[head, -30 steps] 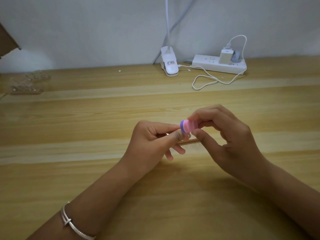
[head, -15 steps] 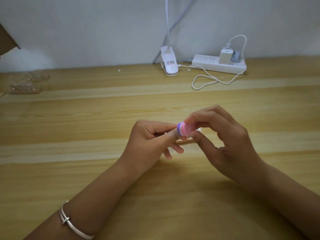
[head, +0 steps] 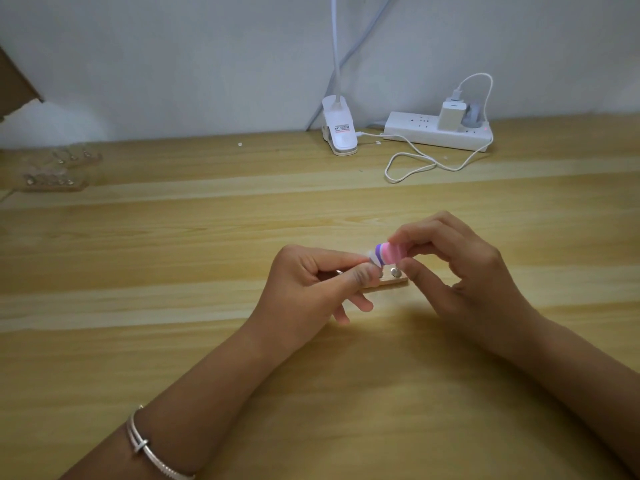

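Pink, purple and white bands mark the small striped plastic cylinder (head: 388, 253) you hold in the air between your two hands, lying nearly level with its pink end toward your right.

Your left hand (head: 311, 289) comes in from the lower left with the forearm laid across the pale wooden table (head: 173, 258). Its forefinger and thumb pinch the white and purple end, while the lower fingers curl loosely beneath. Your right hand (head: 464, 271) reaches in from the lower right with the wrist raised. It pinches the pink end, forefinger on top and thumb below, and the other fingers are bent behind.

Just under the cylinder, between your thumbs, a short light wooden strip with round metal studs (head: 393, 281) lies on the table. I cannot tell whether your left fingers touch it.

Compared with half a second ago, the cylinder sits a little further toward your right hand and shows more of its length. A white end is now visible by your left thumb, and the studs below are plainer to see.

A silver bangle (head: 145, 445) circles your left wrist. Well beyond your hands stand a white clip lamp base (head: 339, 133) and a white power strip (head: 415, 131), with a looped white cable (head: 408, 168) in front of it. More studded wooden strips (head: 52, 178) lie far off beyond your left hand.
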Demonstrator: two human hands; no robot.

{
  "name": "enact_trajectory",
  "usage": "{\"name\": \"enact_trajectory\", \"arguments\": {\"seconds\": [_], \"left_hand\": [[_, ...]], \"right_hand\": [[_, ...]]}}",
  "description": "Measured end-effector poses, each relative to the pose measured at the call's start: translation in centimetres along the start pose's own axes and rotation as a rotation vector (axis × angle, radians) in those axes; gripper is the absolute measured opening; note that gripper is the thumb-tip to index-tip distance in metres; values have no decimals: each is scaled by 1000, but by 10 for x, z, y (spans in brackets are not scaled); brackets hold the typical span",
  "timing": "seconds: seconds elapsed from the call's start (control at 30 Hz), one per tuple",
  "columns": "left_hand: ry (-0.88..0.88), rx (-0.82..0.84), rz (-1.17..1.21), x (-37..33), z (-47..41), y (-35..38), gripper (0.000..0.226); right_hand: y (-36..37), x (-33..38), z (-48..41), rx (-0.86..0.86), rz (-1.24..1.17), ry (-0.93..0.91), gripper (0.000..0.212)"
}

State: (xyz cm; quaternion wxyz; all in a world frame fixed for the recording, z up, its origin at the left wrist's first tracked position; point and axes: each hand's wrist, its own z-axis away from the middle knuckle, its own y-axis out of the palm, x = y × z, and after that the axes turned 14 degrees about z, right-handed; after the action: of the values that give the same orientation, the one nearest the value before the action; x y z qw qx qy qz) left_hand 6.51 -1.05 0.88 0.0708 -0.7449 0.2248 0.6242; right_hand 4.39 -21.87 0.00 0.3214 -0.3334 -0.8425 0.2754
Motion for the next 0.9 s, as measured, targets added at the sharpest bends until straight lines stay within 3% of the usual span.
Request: {"name": "enact_trajectory", "arguments": {"seconds": [0.27, 0.67, 0.8, 0.9], "left_hand": [[22, 17, 13, 3, 0, -2, 8], [77, 71, -108, 4, 3, -2, 15], [84, 57, -190, 6, 2, -2, 10], [114, 71, -215, 6, 4, -3, 11]], "right_hand": [[-2, 11, -2, -93, -30, 50, 23], [-4, 8, 4, 46, 43, -249, 19], [-7, -2, -1, 67, 64, -184, 16], [-3, 4, 3, 102, 34, -243, 17]]}}
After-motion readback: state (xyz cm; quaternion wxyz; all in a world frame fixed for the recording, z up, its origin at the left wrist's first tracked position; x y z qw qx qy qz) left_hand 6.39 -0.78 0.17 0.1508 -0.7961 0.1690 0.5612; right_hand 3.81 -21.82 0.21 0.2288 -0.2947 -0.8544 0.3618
